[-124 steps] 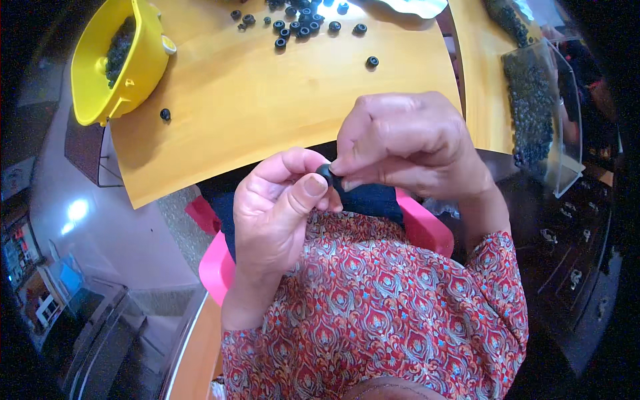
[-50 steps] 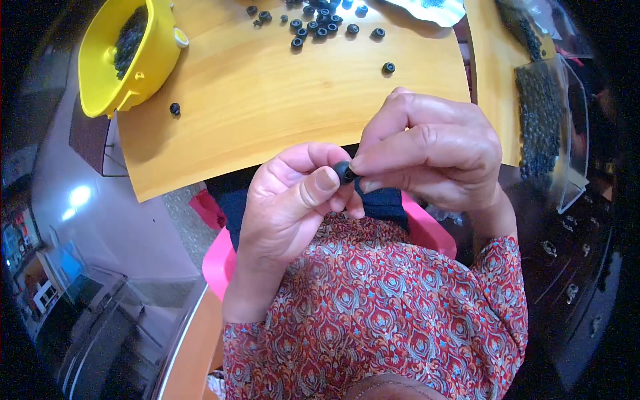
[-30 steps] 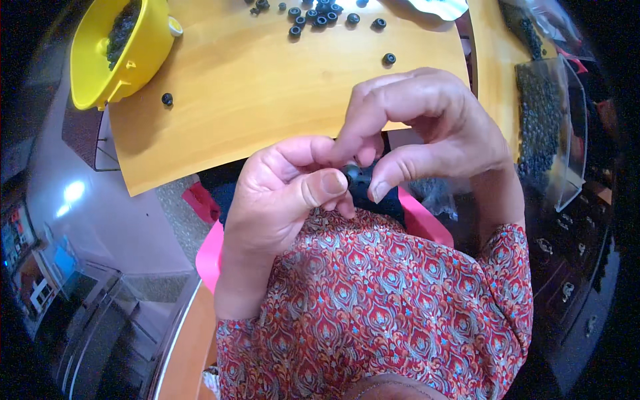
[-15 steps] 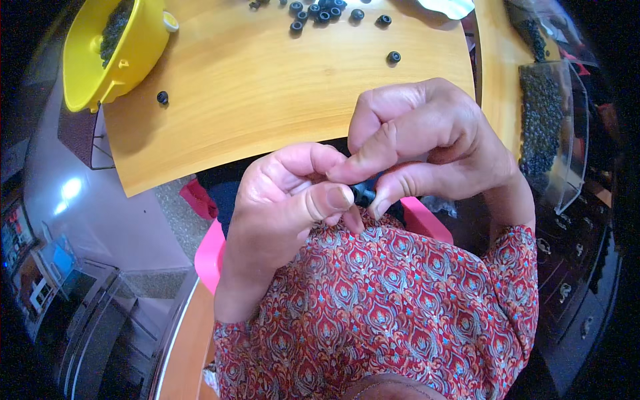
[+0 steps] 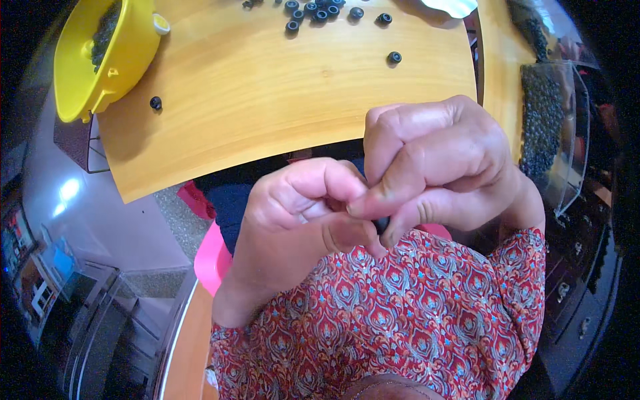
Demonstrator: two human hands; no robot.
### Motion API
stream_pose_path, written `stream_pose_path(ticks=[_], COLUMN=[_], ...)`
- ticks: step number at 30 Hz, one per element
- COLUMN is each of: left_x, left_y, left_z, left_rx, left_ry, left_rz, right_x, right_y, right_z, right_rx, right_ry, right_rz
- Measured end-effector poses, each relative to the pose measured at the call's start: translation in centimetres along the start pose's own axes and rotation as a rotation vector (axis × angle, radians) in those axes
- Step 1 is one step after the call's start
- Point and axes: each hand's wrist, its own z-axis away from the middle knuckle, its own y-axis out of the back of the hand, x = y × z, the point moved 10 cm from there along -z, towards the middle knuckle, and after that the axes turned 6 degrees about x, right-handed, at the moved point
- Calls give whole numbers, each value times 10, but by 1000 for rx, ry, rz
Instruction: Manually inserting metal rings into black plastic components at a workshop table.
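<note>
First, well to the left of the left hand and beyond it, we see a yellow tub point(image 5: 133, 70) with dark pieces inside. Near it, one black piece point(image 5: 156, 103) lies alone on the table point(image 5: 227, 107). Just left of the left wrist we notice a pink chair point(image 5: 211, 259). Our left hand point(image 5: 293, 223) grasps the held piece point(image 5: 383, 225) at the thumb; we see only a small dark part of it, between the fingertips of both hands. Far beyond the hands lies a black cluster point(image 5: 320, 15). Our right hand point(image 5: 443, 167) pinches the same piece with thumb and forefinger. To its right, we see a clear box point(image 5: 567, 153) of dark pieces.
</note>
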Motion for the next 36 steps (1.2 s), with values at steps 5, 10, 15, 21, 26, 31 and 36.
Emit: stream_pose_path(ticks=[5,10,15,21,26,31,36], left_x=[4,2,10,11,14,29,42], left_y=[13,8,7,15,18,13,4], left_z=[-14,-19,-11,-5,3,21,36], left_rx=[7,-24,-36,42,110,177,157], left_ry=[-50,-85,-131,-222,-311,-491,-721], left_rz=[-83,144,174,72,63,-168,-310], right_x=[26,37,17,3,-7,-25,-42], right_y=[10,14,9,10,5,-3,-16], right_z=[-2,0,-5,0,8,12,12], right_rx=[57,112,54,121,181,241,294], right_ry=[-143,-215,-54,35,105,242,298], right_rz=[102,-50,0,200,317,429,474])
